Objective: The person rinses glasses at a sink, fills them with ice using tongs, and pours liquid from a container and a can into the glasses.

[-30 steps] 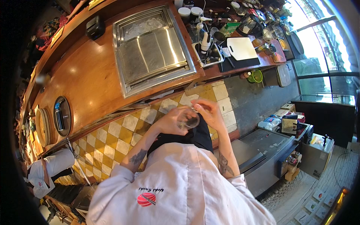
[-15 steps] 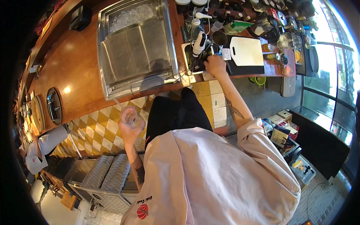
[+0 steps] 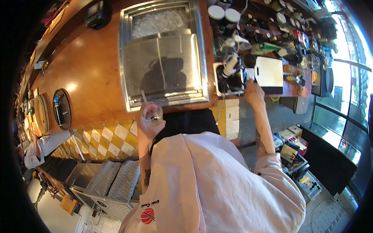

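Note:
My left hand [image 3: 144, 126] is wrapped round a clear drinking glass [image 3: 152, 113] in front of the steel ice well [image 3: 163, 58]. A pale straw [image 3: 143, 96] sticks up out of the glass. My right hand [image 3: 254, 94] reaches to the counter's front edge, its fingers closed at a small dark item that I cannot make out. Just beyond those fingers are a small white paper [image 3: 249, 72] and a white cutting board [image 3: 269, 72]. To their left, a white hand blender [image 3: 230, 65] leans in a pale-rimmed sunken bin [image 3: 216, 79].
Ice [image 3: 159, 22] shows behind the well's steel lid. Bottles, jars and a dark round cup [image 3: 248, 60] crowd the back right. On the left wooden counter [image 3: 89, 77] stands a dark oval tray [image 3: 67, 116]. Another person in light clothing [image 3: 35, 153] is at far left.
The view has shifted as I moved closer to the counter. My right hand has gone from the bin's right edge to beside the cutting board. The glass stays in my left hand.

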`<state>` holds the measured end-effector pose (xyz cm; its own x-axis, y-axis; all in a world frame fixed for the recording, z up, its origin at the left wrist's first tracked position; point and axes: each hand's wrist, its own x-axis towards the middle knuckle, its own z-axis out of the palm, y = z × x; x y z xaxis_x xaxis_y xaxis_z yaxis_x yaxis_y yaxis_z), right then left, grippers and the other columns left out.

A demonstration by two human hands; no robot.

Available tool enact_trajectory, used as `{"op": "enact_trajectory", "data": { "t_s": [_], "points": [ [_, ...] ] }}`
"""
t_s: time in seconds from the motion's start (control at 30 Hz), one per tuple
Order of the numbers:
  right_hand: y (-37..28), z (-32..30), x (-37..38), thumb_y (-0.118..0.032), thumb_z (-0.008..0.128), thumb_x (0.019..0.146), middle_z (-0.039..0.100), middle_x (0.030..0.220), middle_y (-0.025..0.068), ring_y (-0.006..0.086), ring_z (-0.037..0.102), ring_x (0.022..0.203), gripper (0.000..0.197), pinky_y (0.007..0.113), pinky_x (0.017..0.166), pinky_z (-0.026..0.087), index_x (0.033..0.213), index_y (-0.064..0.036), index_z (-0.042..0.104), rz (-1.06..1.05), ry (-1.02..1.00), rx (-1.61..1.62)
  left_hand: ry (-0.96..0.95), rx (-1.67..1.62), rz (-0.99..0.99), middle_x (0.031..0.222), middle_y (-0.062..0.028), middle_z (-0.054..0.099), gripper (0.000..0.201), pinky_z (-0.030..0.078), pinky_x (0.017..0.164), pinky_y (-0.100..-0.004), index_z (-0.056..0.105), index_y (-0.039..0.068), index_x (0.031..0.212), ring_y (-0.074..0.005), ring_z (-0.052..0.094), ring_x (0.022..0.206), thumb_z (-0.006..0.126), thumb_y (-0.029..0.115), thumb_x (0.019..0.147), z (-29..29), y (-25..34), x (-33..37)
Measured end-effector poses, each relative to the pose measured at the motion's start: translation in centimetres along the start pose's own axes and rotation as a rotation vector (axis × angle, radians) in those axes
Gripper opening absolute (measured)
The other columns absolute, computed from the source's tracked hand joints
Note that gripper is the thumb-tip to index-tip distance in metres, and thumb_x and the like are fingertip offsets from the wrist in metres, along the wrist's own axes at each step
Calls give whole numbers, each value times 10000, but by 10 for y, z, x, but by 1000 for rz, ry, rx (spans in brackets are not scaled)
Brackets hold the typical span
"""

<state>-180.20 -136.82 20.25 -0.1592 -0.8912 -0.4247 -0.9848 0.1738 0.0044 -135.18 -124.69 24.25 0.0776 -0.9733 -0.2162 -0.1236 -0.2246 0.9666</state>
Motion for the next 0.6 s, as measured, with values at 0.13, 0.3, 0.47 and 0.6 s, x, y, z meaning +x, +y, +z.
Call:
{"op": "enact_trajectory", "data": {
  "t_s": [0.13, 0.3, 0.47, 0.6],
  "points": [
    [-12, -63, -26, -180, 679, 897, 737, 1108, 244, 465, 701, 1075, 215, 568, 915, 565, 1038, -18, 681, 78, -119, -172, -41, 32, 31, 1228, -87, 587, 530, 493, 1004, -345, 621, 6, 1134, -201, 610, 1103, 834, 29, 649, -45, -3, 31],
    [-38, -174, -52, -237, 713, 914, 736, 1094, 224, 439, 679, 1044, 317, 521, 921, 515, 1151, -27, 708, -107, 13, -41, 8, -27, 12, 1203, -79, 592, 529, 499, 990, -340, 623, 18, 1139, -188, 605, 1089, 827, 29, 650, -97, -11, 52],
    [-168, -192, 65, -387, 743, 941, 748, 1049, 200, 427, 699, 1006, 442, 519, 871, 542, 1223, -47, 714, -500, 304, 73, 49, 9, -15, 1192, -70, 597, 523, 504, 983, -327, 617, 19, 1133, -169, 602, 1069, 823, 23, 652, -121, -5, 73],
    [-240, -156, 227, -397, 729, 938, 751, 1114, 200, 421, 707, 1057, 391, 546, 895, 562, 1198, -106, 746, -584, 214, -45, 21, 10, -20, 1253, -78, 573, 514, 479, 1016, -322, 591, 42, 1150, -170, 578, 1130, 788, -5, 678, -128, 11, 88]
  ]
}}
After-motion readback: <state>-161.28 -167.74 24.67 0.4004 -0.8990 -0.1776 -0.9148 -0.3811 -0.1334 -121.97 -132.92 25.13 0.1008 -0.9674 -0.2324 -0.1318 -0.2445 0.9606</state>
